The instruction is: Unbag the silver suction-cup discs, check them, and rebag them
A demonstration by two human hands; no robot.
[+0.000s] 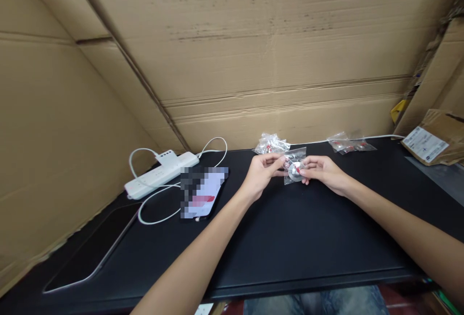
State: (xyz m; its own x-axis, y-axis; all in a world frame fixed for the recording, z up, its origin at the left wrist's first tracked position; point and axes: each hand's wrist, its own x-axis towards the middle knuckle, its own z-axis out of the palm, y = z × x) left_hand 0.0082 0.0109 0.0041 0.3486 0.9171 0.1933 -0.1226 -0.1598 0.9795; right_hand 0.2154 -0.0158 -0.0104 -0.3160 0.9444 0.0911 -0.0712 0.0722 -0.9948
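Observation:
Between my two hands, above the black table, is a small clear plastic bag with a round whitish piece and a bit of red at it. My left hand pinches the bag's left side between thumb and fingers. From the right, my right hand has its thumb and fingers closed at the round piece and the bag's right edge. Whether the round piece lies inside the bag or in front of it, I cannot tell. Just behind my left hand lies a heap of clear bags with red bits in them.
More clear bags lie at the back right. A brown package with a white label sits at the right edge. To the left are a white power strip, cables, a lit phone and a dark tablet. Cardboard walls enclose the table.

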